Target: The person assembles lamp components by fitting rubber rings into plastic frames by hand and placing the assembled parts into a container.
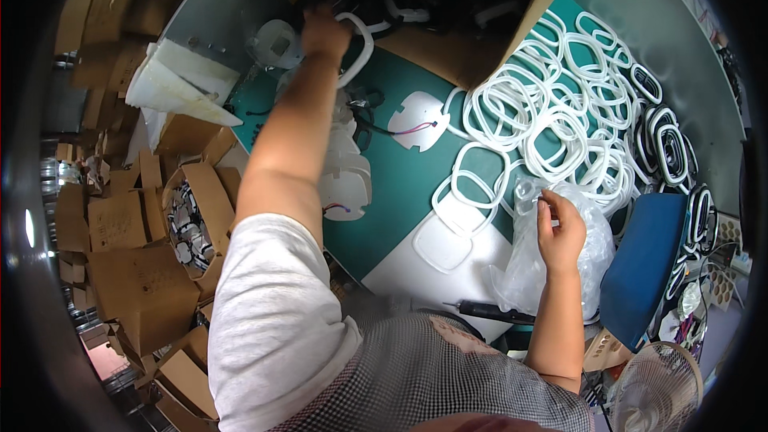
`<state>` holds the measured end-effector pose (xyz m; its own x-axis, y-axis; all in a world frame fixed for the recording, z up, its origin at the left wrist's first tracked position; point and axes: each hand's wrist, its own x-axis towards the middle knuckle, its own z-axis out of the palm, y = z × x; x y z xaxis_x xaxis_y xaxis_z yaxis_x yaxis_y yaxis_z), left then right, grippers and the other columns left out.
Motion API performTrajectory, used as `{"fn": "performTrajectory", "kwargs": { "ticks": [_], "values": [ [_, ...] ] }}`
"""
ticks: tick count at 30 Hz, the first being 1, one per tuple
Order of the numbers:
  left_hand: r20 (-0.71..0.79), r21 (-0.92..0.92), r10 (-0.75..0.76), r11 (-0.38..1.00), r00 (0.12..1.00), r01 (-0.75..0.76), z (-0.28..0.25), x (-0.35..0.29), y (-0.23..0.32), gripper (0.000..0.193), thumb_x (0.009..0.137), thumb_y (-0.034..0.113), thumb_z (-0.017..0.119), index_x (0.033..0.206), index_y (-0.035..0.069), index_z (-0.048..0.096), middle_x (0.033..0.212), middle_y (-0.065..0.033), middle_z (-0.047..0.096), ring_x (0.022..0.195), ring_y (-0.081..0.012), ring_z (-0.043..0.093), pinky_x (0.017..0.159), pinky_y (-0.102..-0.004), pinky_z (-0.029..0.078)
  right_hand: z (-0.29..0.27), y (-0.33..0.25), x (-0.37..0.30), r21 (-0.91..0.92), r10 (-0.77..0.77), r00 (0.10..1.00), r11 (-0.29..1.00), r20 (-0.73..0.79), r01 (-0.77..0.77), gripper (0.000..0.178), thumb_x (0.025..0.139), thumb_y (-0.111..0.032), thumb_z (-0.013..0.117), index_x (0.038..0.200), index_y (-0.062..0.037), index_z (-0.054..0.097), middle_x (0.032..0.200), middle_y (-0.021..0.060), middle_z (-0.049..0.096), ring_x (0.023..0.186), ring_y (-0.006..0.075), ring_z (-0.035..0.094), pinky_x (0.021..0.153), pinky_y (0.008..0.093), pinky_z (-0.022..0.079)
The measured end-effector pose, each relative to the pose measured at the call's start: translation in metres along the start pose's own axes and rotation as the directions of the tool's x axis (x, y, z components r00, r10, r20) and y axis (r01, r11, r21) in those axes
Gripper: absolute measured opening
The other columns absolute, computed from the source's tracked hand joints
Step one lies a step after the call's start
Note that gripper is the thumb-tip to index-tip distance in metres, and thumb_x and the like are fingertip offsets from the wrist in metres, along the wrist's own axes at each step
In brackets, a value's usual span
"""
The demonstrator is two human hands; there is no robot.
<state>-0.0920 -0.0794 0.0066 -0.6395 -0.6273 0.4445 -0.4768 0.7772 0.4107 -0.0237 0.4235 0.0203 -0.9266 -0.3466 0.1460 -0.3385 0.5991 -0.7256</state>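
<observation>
My left hand (324, 34) reaches far forward to the shadowed edge of a large cardboard box (448, 64). A white rounded ring frame (364, 52) stands right beside it, apparently touching it. Its fingers are dim and smeared, so their grip is hidden. My right hand (562, 232) is over a clear plastic bag (524, 260), thumb and fingers pressed together. Whatever is between those fingertips is too small to make out. Just left of the bag, several white ring frames (456, 192) overlap a flat white rounded panel (442, 250) on a white sheet (400, 272).
Many white ring frames (552, 132) are heaped on the green table (400, 192). White plates with wires (418, 120) lie near its middle. A black screwdriver-like tool (488, 310) lies near my body. A blue bin (644, 268), black-and-white rings (670, 148) and a fan (656, 388) are at right; cartons (144, 296) at left.
</observation>
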Motion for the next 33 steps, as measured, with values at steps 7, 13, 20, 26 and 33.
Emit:
{"fn": "performTrajectory", "kwargs": {
  "ticks": [7, 13, 20, 26, 33],
  "values": [
    [0.341, 0.327, 0.139, 0.91, 0.93, -0.256, 0.009, 0.057, -0.024, 0.07, 0.078, 0.034, 0.072, 0.138, 0.014, 0.042, 0.134, -0.0196, 0.05, 0.121, -0.0354, 0.051, 0.098, -0.0442, 0.044, -0.002, -0.002, 0.003, -0.033, -0.014, 1.0, 0.999, -0.012, 0.014, 0.016, 0.081, -0.01, 0.067, 0.097, -0.0044, 0.068, 0.081, 0.01, 0.068, 0.064, 0.0221, 0.066, 0.055, 0.0305, 0.051],
    [0.559, 0.487, -0.108, 0.845, 0.822, -0.22, -0.029, 0.01, -0.006, 0.049, 0.086, 0.026, 0.061, 0.131, 0.016, 0.047, 0.129, -0.0121, 0.056, 0.111, -0.0318, 0.058, 0.089, -0.0437, 0.05, -0.004, -0.004, -0.004, -0.047, -0.014, 0.999, 0.999, 0.035, 0.016, 0.017, 0.083, -0.007, 0.067, 0.099, -0.0018, 0.068, 0.082, 0.0108, 0.068, 0.065, 0.0178, 0.066, 0.057, 0.0268, 0.052],
    [0.221, 0.018, 0.801, 0.567, 0.557, -0.823, -0.115, -0.122, 0.068, 0.033, 0.074, 0.011, 0.061, 0.107, 0.015, 0.064, 0.112, -0.0034, 0.066, 0.074, -0.024, 0.062, 0.065, -0.0357, 0.049, 0.0, 0.015, -0.018, 0.288, 0.171, 0.984, 0.941, 0.044, -0.177, 0.019, 0.089, -0.013, 0.064, 0.104, -0.0003, 0.066, 0.09, 0.009, 0.069, 0.074, 0.0154, 0.066, 0.066, 0.026, 0.052],
    [-0.012, -0.119, 0.983, 0.18, 0.183, -0.976, -0.191, -0.206, 0.127, 0.026, 0.074, 0.016, 0.065, 0.1, 0.019, 0.063, 0.112, 0.0045, 0.063, 0.057, -0.0108, 0.044, 0.052, -0.0259, 0.033, -0.019, -0.037, -0.036, 0.723, 0.325, 0.88, 0.506, 0.346, -0.471, 0.037, 0.096, -0.028, 0.054, 0.121, -0.0015, 0.056, 0.108, 0.0096, 0.065, 0.094, 0.0151, 0.063, 0.078, 0.0287, 0.051],
    [-0.064, -0.278, 0.992, 0.083, 0.105, -0.957, -0.216, -0.27, 0.151, 0.028, 0.074, 0.018, 0.063, 0.101, 0.018, 0.062, 0.11, 0.003, 0.063, 0.059, -0.0103, 0.044, 0.053, -0.0256, 0.033, -0.04, -0.058, -0.1, 0.887, 0.144, 0.893, 0.128, 0.427, -0.444, 0.072, 0.094, -0.055, 0.046, 0.134, 0.0051, 0.043, 0.126, 0.0154, 0.057, 0.114, 0.0249, 0.056, 0.096, 0.0369, 0.045]
  ]
}}
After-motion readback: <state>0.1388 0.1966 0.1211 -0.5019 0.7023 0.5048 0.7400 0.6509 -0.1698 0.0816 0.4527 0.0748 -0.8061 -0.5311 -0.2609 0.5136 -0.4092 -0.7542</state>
